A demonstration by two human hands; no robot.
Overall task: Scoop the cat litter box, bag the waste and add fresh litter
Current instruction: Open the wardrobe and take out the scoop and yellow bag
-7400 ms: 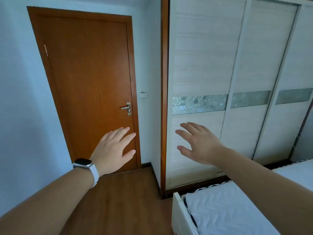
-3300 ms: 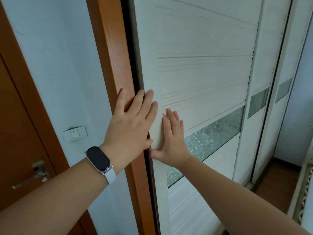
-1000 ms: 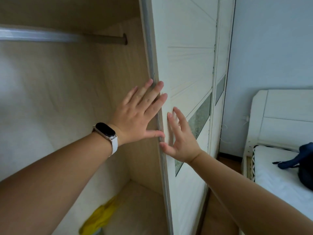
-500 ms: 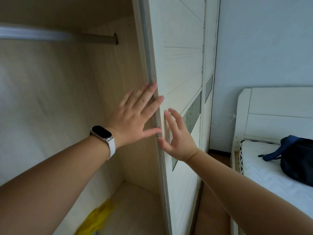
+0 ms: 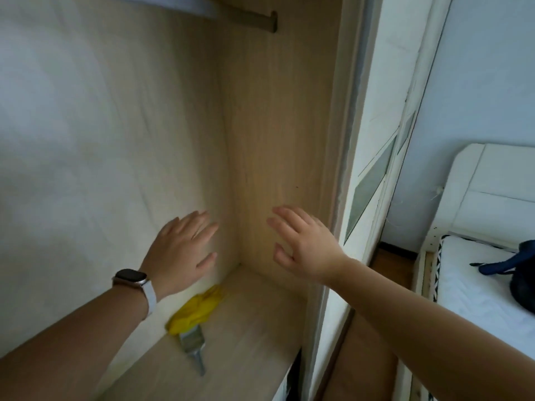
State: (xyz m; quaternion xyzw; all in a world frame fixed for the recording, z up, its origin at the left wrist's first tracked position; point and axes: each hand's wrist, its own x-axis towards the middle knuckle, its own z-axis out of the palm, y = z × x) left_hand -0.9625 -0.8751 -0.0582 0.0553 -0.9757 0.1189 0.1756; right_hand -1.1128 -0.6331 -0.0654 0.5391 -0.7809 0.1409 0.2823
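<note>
Inside the open wardrobe, a yellow rubber glove lies on the wooden shelf near the back corner. A small grey metal scoop lies partly under it, handle toward me. My left hand, with a watch on its wrist, hangs above the glove with fingers spread and holds nothing. My right hand reaches into the wardrobe beside it, fingers also spread and empty. No litter box, bag or litter is in view.
The white sliding door stands pushed to the right. A hanging rail crosses the top of the wardrobe. At the right are a white bed with a dark blue bag on it, and a strip of wood floor.
Both hands have left the sliding door's edge and moved down into the wardrobe. The view has tilted down, showing the glove and scoop on the shelf.
</note>
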